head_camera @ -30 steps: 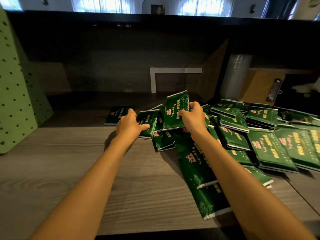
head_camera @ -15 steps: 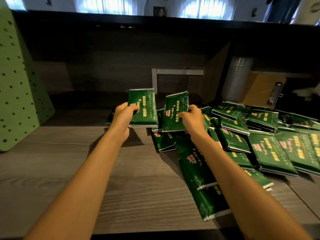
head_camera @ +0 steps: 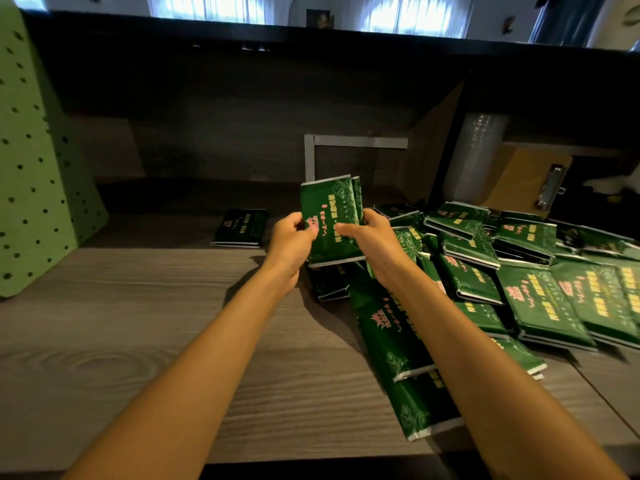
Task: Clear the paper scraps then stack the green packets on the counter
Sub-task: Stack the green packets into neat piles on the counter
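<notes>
Both grips tight on upright green packets (head_camera: 329, 216), seemingly two: left hand (head_camera: 291, 239) and right hand (head_camera: 374, 242) either side.

Second held packet (head_camera: 356, 195), apparently mostly hidden

Dim indoor scene. Daylight through the windows (head_camera: 207, 8) at the top is blown out, while the back panel (head_camera: 242, 126) sits in deep shadow. Soft shadows lie on the table (head_camera: 104, 341). Wide-angle distortion bends the edges, and detail is slightly soft.
</notes>
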`<state>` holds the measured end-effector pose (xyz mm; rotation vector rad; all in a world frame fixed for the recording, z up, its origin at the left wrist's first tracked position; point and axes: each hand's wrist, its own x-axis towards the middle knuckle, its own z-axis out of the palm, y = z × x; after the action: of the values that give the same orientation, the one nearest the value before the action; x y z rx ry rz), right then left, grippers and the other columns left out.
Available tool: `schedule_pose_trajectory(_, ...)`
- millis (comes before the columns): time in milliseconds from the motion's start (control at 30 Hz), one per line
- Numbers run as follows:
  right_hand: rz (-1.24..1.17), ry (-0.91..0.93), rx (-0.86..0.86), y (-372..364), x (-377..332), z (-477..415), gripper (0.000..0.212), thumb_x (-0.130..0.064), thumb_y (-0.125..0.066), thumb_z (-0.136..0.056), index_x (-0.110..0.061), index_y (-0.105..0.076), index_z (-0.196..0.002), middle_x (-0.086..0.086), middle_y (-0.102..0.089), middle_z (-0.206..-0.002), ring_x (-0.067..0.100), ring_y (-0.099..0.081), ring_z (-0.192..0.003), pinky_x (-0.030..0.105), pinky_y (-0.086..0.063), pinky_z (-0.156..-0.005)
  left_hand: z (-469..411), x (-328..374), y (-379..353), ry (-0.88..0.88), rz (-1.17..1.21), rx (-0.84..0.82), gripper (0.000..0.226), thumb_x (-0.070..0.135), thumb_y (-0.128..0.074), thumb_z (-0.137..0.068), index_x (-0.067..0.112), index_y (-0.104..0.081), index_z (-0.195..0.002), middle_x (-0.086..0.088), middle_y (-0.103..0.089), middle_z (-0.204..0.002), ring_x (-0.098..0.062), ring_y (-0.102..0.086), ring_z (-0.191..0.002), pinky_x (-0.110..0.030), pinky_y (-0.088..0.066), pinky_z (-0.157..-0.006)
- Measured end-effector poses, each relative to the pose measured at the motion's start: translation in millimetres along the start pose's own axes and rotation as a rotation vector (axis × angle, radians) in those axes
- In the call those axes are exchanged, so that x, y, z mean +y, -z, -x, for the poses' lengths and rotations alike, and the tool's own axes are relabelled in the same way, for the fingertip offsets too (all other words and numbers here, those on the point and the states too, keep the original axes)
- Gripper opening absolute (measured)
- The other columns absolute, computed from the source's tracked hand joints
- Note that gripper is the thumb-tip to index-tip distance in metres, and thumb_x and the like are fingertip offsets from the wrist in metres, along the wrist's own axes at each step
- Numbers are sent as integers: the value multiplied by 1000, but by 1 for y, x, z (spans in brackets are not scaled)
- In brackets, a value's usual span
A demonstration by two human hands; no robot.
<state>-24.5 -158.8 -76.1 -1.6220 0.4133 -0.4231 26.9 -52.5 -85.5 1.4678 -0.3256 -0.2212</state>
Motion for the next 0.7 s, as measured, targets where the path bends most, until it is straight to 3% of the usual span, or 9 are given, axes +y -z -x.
schedule_pose_trajectory(133, 19, 4, 178, 8, 2, -4, 24, -8, -58, -90, -6, -54, -113, 9, -63, -110, 21, -61, -93, 32, -49, -77, -8, -7, 15, -172, -598, 127, 45, -5, -34, -95, 9, -45, -136, -9, -45, -141, -22, -42, -129, -26, -36, -99)
schedule_pose_trajectory(200, 76, 14, 282, 11, 4, -7, 24, -11, -57, -90, -5, -52, -113, 11, -60, -112, 25, -60, -95, 40, -49, -81, -9, -17, 18, -238, -835, -34, 48, -1, -30, -97, 9, -33, -144, -9, -31, -151, -23, -27, -140, -29, -23, -111)
schedule_pose_trajectory(300, 65, 18, 356, 12, 6, -9, 18, -10, -58, -89, -7, -52, -105, 12, -61, -109, 29, -61, -98, 49, -50, -89, -7, -29, 16, -190, -1102, -330, 48, 19, -25, -103, 17, -15, -150, -2, -11, -158, -17, -5, -146, -37, -6, -118)
schedule_pose_trajectory(367, 87, 16, 370, 12, 6, -10, 18, -11, -58, -89, -6, -52, -105, 12, -62, -107, 29, -61, -98, 47, -51, -88, -6, -29, 16, -178, -1200, -353, 46, 30, -23, -103, 16, -27, -147, -5, -21, -156, -21, -17, -144, -44, -13, -117)
schedule_pose_trajectory(433, 93, 26, 364, 13, 7, -11, 19, -10, -57, -89, -6, -52, -108, 11, -62, -107, 28, -61, -97, 43, -52, -84, -5, -24, 17, -219, -1156, -230, 44, 36, -26, -102, 10, -59, -117, -13, -54, -129, -29, -47, -124, -42, -36, -101)
schedule_pose_trajectory(500, 110, 38, 359, 13, 8, -12, 20, -11, -57, -90, -6, -52, -109, 9, -62, -107, 26, -61, -97, 37, -50, -78, -3, -19, 20, -218, -1139, -53, 49, 41, -32, -100, 9, -57, -72, -10, -58, -81, -32, -58, -90, -34, -40, -74)
schedule_pose_trajectory(533, 123, 42, 355, 13, 10, -13, 24, -11, -57, -90, -5, -51, -113, 9, -61, -110, 26, -60, -98, 35, -47, -75, -2, -17, 23, -217, -1171, 22, 48, 43, -37, -98, 10, -50, -66, -9, -54, -74, -32, -58, -84, -33, -38, -69)
schedule_pose_trajectory(633, 155, 35, 331, 9, 11, -15, 47, -17, -58, -90, -4, -42, -133, 13, -55, -126, 27, -57, -103, 37, -46, -75, -4, -15, 28, -161, -1215, 108, 36, 43, -56, -90, 7, -54, -90, -12, -60, -95, -30, -57, -95, -35, -39, -71)
schedule_pose_trajectory(700, 159, 38, 316, 7, 12, -15, 52, -19, -58, -89, -6, -39, -136, 16, -54, -128, 24, -52, -92, 37, -43, -68, -5, -13, 29, -75, -1119, 78, 44, 37, -66, -84, 7, -51, -113, -13, -58, -114, -29, -54, -108, -37, -43, -81)
